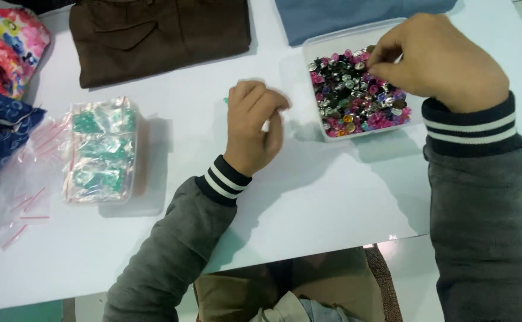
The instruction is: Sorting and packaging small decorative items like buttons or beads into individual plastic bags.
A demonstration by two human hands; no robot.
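Hands apart: right hand pinches beads in clear tray; left hand curled near bagged green packets.

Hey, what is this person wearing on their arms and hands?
Both arms are in grey sweatshirt sleeves ending in dark ribbed cuffs with white stripes. The left hand and right hand are bare: no gloves, and no rings or watch show.

Clear shallow tray of pink, silver and dark beads, flat on white table, upper right
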